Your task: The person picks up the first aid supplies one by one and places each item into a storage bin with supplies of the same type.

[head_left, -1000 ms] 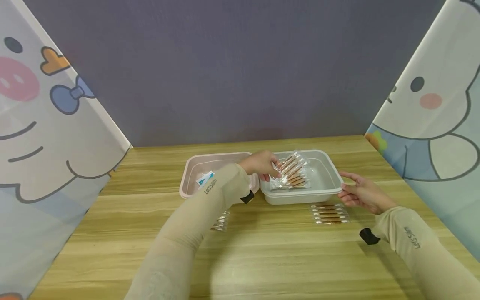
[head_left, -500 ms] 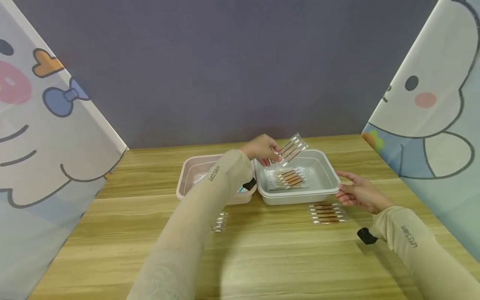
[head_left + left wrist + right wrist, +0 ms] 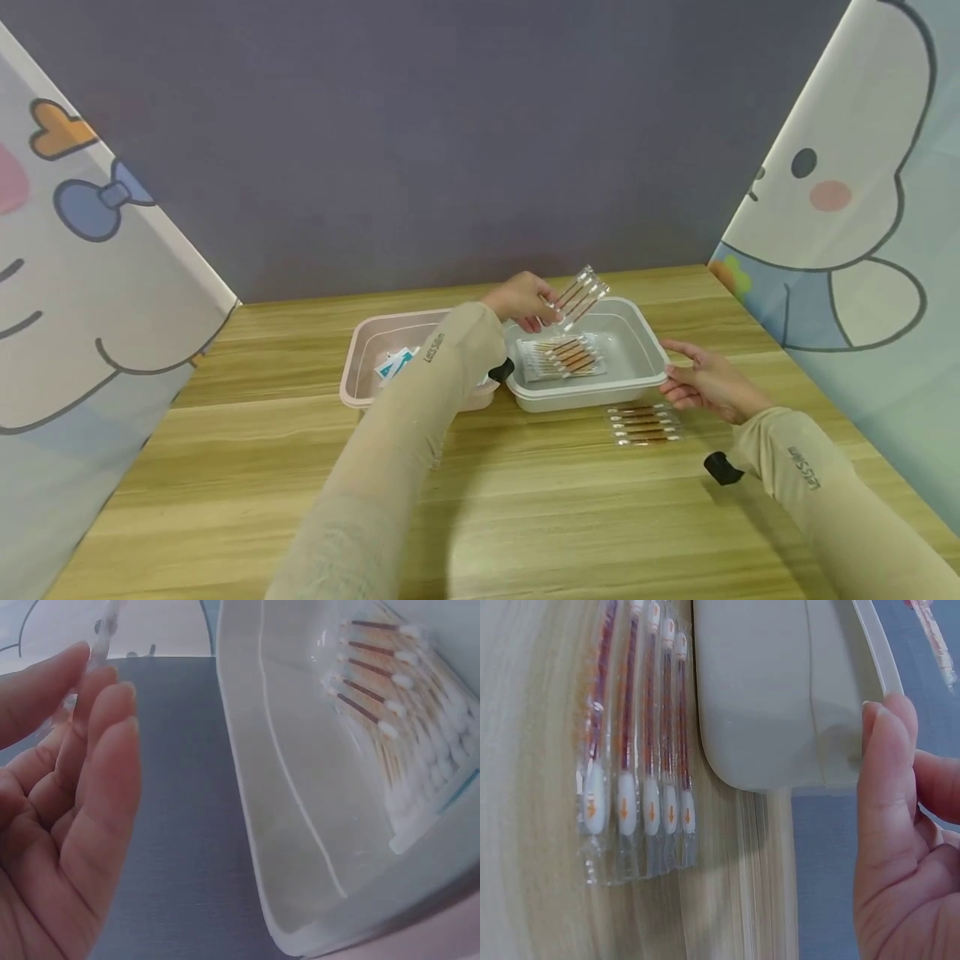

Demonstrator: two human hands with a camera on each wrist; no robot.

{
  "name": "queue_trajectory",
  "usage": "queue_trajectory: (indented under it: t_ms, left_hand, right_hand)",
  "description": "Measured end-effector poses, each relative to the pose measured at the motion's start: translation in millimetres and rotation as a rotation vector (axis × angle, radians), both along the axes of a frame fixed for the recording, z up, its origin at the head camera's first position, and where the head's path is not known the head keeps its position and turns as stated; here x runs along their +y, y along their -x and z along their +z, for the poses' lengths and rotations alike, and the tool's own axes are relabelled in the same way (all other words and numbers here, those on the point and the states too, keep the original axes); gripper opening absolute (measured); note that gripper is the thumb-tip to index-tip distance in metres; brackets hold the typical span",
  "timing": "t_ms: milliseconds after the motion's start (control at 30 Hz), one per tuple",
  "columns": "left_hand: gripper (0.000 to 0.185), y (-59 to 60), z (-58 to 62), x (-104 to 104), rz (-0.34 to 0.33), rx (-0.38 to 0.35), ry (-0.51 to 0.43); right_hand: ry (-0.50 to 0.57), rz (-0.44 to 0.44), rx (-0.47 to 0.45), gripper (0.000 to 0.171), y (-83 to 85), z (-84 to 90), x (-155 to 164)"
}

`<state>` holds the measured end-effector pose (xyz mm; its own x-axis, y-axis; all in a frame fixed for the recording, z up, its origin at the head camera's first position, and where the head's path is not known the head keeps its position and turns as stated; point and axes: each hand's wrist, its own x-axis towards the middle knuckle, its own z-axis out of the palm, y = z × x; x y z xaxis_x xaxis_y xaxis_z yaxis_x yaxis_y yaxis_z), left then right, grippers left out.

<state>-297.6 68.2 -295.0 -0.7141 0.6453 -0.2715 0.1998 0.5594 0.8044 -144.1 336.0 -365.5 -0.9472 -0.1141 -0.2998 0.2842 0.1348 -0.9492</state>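
- A clear plastic strip of brown-stemmed cotton swabs (image 3: 579, 293) hangs in the air above the far left corner of the pale grey rectangular plastic tray (image 3: 648, 346), tilted with its free end up and to the right.
- The left hand (image 3: 522, 299) pinches the near end of this strip between thumb and fingertips; in the left wrist view the fingers (image 3: 90, 780) lie close together, nearly straight, with the strip's edge (image 3: 105, 630) showing past them.
- More packets of swabs in clear wrapping (image 3: 562, 357) lie flat on the floor of the grey tray, towards its left side.
- The right hand (image 3: 705, 384) rests beside the right edge of the grey tray, fingers loosely extended and holding nothing; in the right wrist view the fingertips (image 3: 889, 742) are at the tray's rim (image 3: 870, 645), though actual contact is hard to judge.
- A second flat strip of wrapped swabs (image 3: 645, 423) lies on the wooden table (image 3: 570, 517), just in front of the grey tray's near right corner and close to the right hand.
- A pink rectangular plastic tray (image 3: 358, 367) sits touching the grey tray's left side, holding small white-and-blue sachets (image 3: 395, 363).
- Both arms wear beige sleeves.
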Motion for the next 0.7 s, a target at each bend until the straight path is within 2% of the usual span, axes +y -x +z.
queue_trajectory:
  t_ms: [167, 300, 500, 700]
  left_hand:
    - [0.032, -0.5, -1.6, 2, -0.003, -0.023, -0.008]
    - [0.027, -2.0, -4.4, 4, -0.029, -0.013, -0.006]
    - [0.02, -4.1, -8.7, 9, -0.039, -0.047, 0.008]
    - [0.013, -5.1, -11.2, 13, -0.025, -0.049, 0.004]
  right_hand:
    - [-0.022, 0.011, 0.0, 0.068, 1.2, 0.9, 0]
    - [-0.015, 0.006, -0.005, 0.068, 1.3, 1.3, 1]
    - [-0.006, 0.002, -0.009, 0.069, 1.6, -0.4, 2]
    - [0.02, 0.008, -0.004, 0.07, 2.7, -1.3, 3]
